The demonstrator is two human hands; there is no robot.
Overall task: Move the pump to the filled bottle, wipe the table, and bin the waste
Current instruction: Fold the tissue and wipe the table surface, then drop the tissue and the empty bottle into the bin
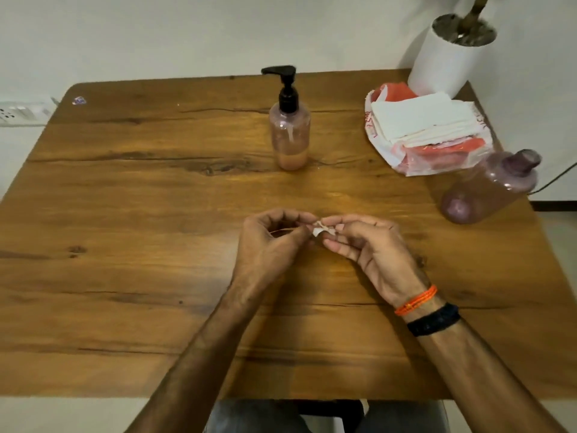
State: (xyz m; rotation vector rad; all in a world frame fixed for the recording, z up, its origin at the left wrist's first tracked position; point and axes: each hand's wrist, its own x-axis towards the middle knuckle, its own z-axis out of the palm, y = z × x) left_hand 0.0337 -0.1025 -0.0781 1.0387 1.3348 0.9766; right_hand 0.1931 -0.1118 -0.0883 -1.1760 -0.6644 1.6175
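A clear pink bottle (290,135) with a black pump (284,85) on it stands upright at the back middle of the wooden table (125,214); liquid fills only its bottom part. A second, darker bottle (490,187) stands at the right edge, open-necked and without a pump. Above the table's middle, my left hand (271,242) and my right hand (368,245) meet and both pinch a small white scrap (321,229) between their fingertips. Orange and black bands circle my right wrist.
A stack of white tissues (418,120) lies on a red-and-white plastic bag (437,157) at the back right. Behind it stands a white plant pot (449,57). A small wrapper (79,100) lies at the far left corner. A wall socket (22,113) sits left of the table.
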